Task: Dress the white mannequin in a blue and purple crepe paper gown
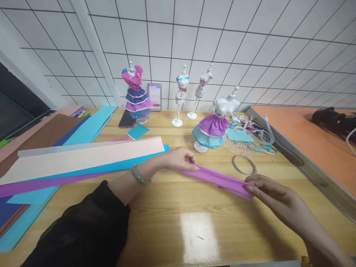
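A folded strip of purple paper (219,178) stretches slantwise above the wooden table (167,222). My left hand (182,159) pinches its left end between thumb and fingers; a bracelet circles that wrist. At the strip's right end, my right hand (267,191) grips the corner with thumb and fingertips. Beyond the strip stands a small white mannequin (226,105) wearing a purple and light blue paper skirt (213,128). A roll of tape (244,165) lies flat behind my right hand.
Long coloured paper sheets (83,157) cover the left side. A dressed mannequin (136,96), two slim mannequins (182,89) and a phone (127,119) stand or lie at the back. Ribbons and scraps (261,137) lie at right, beside an orange surface (311,141).
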A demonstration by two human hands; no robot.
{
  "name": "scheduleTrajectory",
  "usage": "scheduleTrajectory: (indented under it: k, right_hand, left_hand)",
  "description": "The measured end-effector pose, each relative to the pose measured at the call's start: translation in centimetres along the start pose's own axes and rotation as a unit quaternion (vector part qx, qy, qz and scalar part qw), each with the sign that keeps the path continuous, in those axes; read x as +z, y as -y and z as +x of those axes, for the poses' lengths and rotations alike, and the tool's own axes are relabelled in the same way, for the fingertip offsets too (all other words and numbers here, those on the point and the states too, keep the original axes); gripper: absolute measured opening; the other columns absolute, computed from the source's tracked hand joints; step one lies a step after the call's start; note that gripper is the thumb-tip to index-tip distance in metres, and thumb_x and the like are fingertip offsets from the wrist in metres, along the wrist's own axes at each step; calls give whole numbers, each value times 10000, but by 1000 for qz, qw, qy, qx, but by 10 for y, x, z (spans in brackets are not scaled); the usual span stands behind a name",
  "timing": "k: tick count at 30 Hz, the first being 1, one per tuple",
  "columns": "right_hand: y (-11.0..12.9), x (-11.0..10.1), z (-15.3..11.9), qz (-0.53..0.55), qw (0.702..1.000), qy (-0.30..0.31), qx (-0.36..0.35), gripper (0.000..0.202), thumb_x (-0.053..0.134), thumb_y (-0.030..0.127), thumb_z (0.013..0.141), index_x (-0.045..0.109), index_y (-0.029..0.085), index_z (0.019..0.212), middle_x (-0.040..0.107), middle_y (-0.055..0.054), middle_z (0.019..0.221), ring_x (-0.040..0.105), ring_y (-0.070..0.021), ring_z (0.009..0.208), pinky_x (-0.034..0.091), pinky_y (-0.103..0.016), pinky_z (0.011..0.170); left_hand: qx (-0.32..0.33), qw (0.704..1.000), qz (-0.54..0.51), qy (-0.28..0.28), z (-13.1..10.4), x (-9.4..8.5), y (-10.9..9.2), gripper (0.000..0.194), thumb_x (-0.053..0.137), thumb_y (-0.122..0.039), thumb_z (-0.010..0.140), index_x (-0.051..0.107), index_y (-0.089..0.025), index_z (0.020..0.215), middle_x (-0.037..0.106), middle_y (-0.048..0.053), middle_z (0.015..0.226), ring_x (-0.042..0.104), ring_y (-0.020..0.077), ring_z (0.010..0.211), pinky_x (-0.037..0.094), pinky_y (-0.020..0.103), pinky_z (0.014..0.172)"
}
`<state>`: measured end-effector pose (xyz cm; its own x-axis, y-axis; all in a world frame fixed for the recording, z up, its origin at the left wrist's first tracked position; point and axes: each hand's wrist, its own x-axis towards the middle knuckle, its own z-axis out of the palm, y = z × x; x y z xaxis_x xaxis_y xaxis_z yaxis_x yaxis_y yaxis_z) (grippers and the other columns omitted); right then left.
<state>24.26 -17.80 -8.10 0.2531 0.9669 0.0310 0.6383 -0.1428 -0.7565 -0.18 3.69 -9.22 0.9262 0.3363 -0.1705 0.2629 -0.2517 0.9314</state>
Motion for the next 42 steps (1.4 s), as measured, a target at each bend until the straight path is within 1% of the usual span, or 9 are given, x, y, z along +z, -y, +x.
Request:
scheduleTrajectory:
  k: [6,13,17,20,25,30,34,37,42]
  right_hand:
    - [-8,-5,0,68,985,-35,157,317,721,560,682,760,246,703,735,-41,821,638,-213,808,498,-213,713]
    - [-24,-4,4,112,967,-77,216,318,783,548,570,789,262,709,767,-30,883,650,-254,957,495,-225,850]
    - [-31,-2,9,124,964,-77,224,330,783,559,570,789,269,727,766,-15,911,633,-249,1017,468,-212,896]
    - [-31,0,12,121,965,-83,216,335,779,565,578,789,263,724,754,-14,859,633,-237,977,484,-194,833]
    - [-32,3,15,138,963,-94,212,318,802,528,566,798,268,747,755,-10,851,637,-212,901,499,-177,770]
    - [-39,5,17,162,962,-93,197,315,824,485,550,808,276,785,760,-16,854,651,-230,861,528,-225,755]
    - [-33,5,15,167,964,-83,190,235,819,434,601,816,293,790,763,-20,835,665,-245,853,535,-240,748]
    - [-25,5,15,176,963,-76,188,168,808,394,642,817,299,781,762,-16,809,675,-242,832,534,-232,728]
    - [-22,8,18,180,959,-75,203,219,831,439,601,815,280,752,750,-17,757,650,-205,744,526,-217,668]
  left_hand:
    - [4,998,-65,-24,1,-6,7,358,735,-476,694,652,-137,775,561,-19,692,466,80,648,345,221,606]
    - [-7,989,-131,-66,1,-7,6,410,768,-510,639,618,-134,705,479,-43,608,392,65,565,283,228,545]
    - [-10,984,-142,-104,1,-7,4,415,776,-512,623,619,-140,717,495,-39,612,408,65,564,284,226,536]
    - [-10,979,-160,-126,1,-7,3,423,785,-509,608,622,-138,726,526,-29,637,431,65,577,305,220,539]
    - [-8,975,-177,-136,1,-9,3,454,802,-512,575,630,-138,768,538,-28,654,440,62,577,302,211,523]
    - [-14,977,-154,-147,2,-10,8,447,792,-496,596,653,-139,826,560,-24,673,437,56,561,294,204,506]
    - [0,977,-156,-143,4,-11,13,447,805,-479,584,656,-138,831,559,-31,664,435,52,553,298,203,506]
    - [1,981,-151,-119,5,-11,14,474,808,-489,584,663,-132,860,558,-28,664,455,60,557,326,211,515]
    - [-4,984,-144,-103,2,-10,10,452,751,-537,653,673,-126,822,553,-17,669,449,61,559,331,211,516]
